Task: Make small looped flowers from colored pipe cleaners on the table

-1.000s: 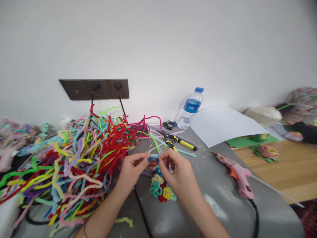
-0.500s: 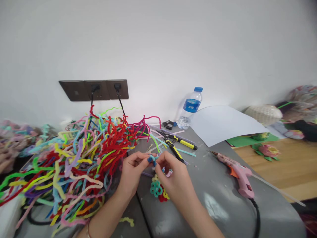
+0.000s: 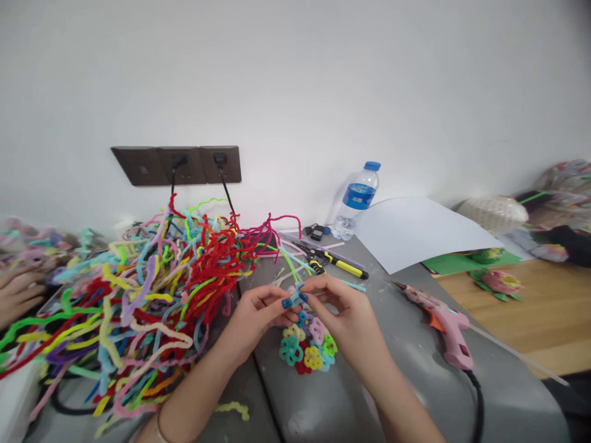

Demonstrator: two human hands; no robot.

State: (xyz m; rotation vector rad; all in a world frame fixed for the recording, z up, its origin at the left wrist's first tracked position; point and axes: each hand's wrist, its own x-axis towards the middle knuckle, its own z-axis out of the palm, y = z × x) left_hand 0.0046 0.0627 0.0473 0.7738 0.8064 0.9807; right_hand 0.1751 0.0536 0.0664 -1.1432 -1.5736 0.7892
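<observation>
Between the fingertips of both my hands is a light blue pipe cleaner [image 3: 296,296], bent into a small shape. My left hand [image 3: 258,317] pinches it from the left, thumb and finger closed. From the right, my right hand [image 3: 339,304] grips the same piece with closed fingers. My fingertips cover much of it. Just below them on the grey table lies a cluster of small pipe cleaner flowers, among them a teal flower [image 3: 291,350], a yellow flower [image 3: 313,357], a pink flower [image 3: 316,330] and a green flower [image 3: 329,346].
A large heap of coloured pipe cleaners [image 3: 152,307] spreads at left; another person's hand [image 3: 21,295] is beyond it. Yellow-black pliers [image 3: 344,263], a water bottle [image 3: 357,200] and white paper [image 3: 415,231] lie behind my hands. A pink glue gun [image 3: 446,326] rests at right.
Both hands have shifted slightly right and turned, showing more of the flower cluster below. The light blue piece has moved right with them. Another person's hand at far left has come further into view.
</observation>
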